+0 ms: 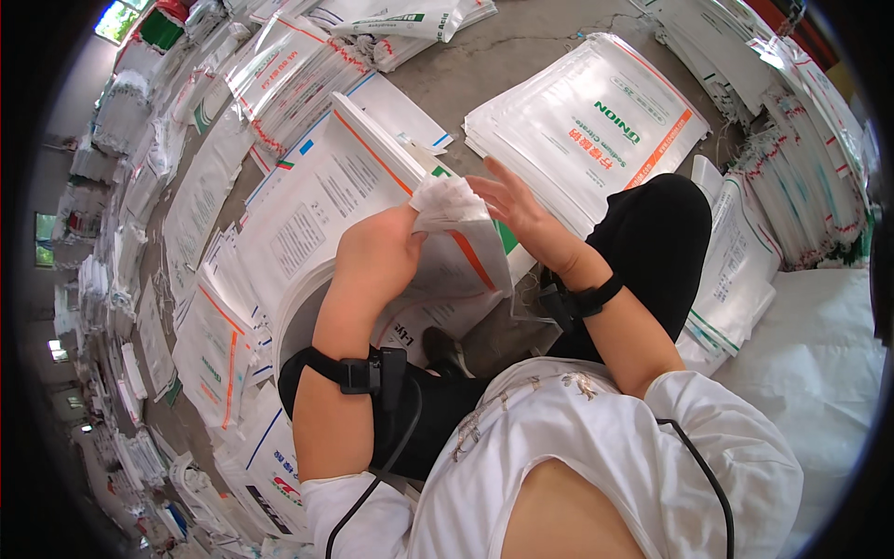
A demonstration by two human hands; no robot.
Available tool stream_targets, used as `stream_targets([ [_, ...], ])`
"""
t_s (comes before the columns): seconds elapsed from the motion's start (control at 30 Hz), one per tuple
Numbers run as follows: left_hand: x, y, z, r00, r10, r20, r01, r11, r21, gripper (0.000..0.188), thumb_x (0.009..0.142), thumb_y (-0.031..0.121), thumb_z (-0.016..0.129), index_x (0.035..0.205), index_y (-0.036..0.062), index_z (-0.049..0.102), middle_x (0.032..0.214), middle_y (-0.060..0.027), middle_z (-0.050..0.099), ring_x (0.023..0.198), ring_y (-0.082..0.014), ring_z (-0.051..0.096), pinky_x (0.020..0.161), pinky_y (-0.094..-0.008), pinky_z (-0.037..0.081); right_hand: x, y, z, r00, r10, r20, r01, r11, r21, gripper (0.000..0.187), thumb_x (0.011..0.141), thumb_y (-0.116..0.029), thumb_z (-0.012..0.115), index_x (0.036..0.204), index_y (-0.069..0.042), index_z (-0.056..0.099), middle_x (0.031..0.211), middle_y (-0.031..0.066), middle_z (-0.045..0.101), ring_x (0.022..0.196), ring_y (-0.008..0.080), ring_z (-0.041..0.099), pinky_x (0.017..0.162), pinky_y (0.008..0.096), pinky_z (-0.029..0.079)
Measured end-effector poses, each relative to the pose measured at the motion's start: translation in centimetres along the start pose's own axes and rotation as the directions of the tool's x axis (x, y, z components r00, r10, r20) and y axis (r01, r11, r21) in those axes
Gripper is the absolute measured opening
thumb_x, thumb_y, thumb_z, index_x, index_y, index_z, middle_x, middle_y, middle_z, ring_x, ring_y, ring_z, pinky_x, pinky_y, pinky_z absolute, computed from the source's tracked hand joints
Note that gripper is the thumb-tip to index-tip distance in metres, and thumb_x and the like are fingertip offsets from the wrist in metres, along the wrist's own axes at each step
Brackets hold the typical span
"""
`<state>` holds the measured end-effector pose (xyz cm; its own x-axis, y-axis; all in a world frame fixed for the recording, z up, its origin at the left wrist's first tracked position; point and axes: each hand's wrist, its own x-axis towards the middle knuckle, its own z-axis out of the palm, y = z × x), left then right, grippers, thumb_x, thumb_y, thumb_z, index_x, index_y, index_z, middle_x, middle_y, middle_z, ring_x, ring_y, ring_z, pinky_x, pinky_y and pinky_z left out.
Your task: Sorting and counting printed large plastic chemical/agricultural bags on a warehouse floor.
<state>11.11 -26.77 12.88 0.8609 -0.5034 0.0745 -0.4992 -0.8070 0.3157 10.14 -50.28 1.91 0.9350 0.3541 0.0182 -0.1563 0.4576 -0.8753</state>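
My left hand (380,250) is closed, its fingers and thumb pinching the crumpled upper end of a white woven sack (445,264) with an orange stripe. The sack's body hangs down between my knees, partly hidden behind my left forearm. At the other side of that crumpled end is my right hand (521,212), fingers stretched out and apart. Its fingertips are close to the sack's edge; I cannot tell whether they touch it. Beside my left hand lies a thick pile of flat printed white sacks (312,191), its near edge curling downward.
A neat stack of flat white sacks (582,116) with orange bands lies ahead on the right. Tall sack bundles (801,177) stand at the far right. More sacks (219,349) spread over the floor on the left. A plain white bulky surface (810,345) is at my right side.
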Motion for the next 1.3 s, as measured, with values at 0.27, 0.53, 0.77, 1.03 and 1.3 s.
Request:
stream_targets([
  [0.27, 0.8, 1.0, -0.6, 0.993, -0.065, 0.1, 0.074, 0.993, -0.089, 0.023, 0.079, 0.014, 0.07, 0.101, 0.0084, 0.067, 0.083, -0.017, 0.068, 0.083, -0.0385, 0.066, 0.072, -0.0467, 0.052, 0.7, 2.2, 4.2, 0.964, -0.148, 0.223, 0.258, 0.735, -0.628, 0.106, 0.076, -0.004, 0.08, 0.157, -0.008, 0.012, 0.155, 0.0158, 0.029, 0.143, 0.0277, 0.031, 0.116, 0.0364, 0.026],
  [0.53, 0.7, 0.4, -0.3, 1.0, -0.002, 0.031, 0.005, 0.995, -0.1, 0.031, 0.074, 0.012, 0.073, 0.105, 0.0111, 0.067, 0.084, -0.0161, 0.069, 0.083, -0.0385, 0.065, 0.072, -0.0462, 0.052, 2.7, 1.2, 3.4, 0.985, -0.118, 0.126, 0.172, 0.73, -0.662, 0.106, 0.074, -0.01, 0.082, 0.157, -0.01, 0.016, 0.14, 0.0161, 0.049, 0.13, 0.028, 0.05, 0.107, 0.0367, 0.039],
  [0.77, 1.4, 0.1, 1.0, 0.994, -0.037, 0.099, 0.044, 0.997, -0.07, 0.038, 0.075, 0.019, 0.077, 0.111, 0.0135, 0.066, 0.089, -0.0159, 0.07, 0.085, -0.0383, 0.066, 0.073, -0.0453, 0.053, 2.4, 4.2, 2.0, 0.992, -0.041, 0.117, 0.101, 0.822, -0.56, 0.081, 0.073, -0.015, 0.083, 0.143, -0.01, 0.042, 0.119, 0.0149, 0.064, 0.113, 0.0309, 0.06, 0.099, 0.0378, 0.044],
  [1.03, -2.2, -9.5, -3.4, 0.864, -0.263, 0.43, 0.303, 0.952, -0.028, 0.032, 0.078, 0.024, 0.072, 0.108, 0.0109, 0.07, 0.097, -0.0183, 0.07, 0.094, -0.0345, 0.067, 0.085, -0.0416, 0.052, 4.0, 6.8, 0.6, 0.977, -0.155, 0.143, 0.211, 0.686, -0.696, 0.032, 0.075, -0.026, 0.08, 0.097, -0.008, 0.067, 0.095, 0.0171, 0.065, 0.093, 0.0369, 0.062, 0.082, 0.0417, 0.048],
  [1.3, -23.2, -19.4, -7.2, 0.673, -0.625, 0.396, 0.612, 0.771, 0.178, 0.048, 0.076, 0.034, 0.074, 0.116, 0.0079, 0.068, 0.105, -0.0208, 0.071, 0.099, -0.0338, 0.068, 0.088, -0.0419, 0.051, 4.7, 6.3, 1.0, 0.978, -0.167, 0.127, 0.209, 0.703, -0.68, 0.032, 0.075, -0.025, 0.08, 0.1, -0.009, 0.068, 0.094, 0.0149, 0.065, 0.092, 0.0346, 0.063, 0.084, 0.0411, 0.048],
])
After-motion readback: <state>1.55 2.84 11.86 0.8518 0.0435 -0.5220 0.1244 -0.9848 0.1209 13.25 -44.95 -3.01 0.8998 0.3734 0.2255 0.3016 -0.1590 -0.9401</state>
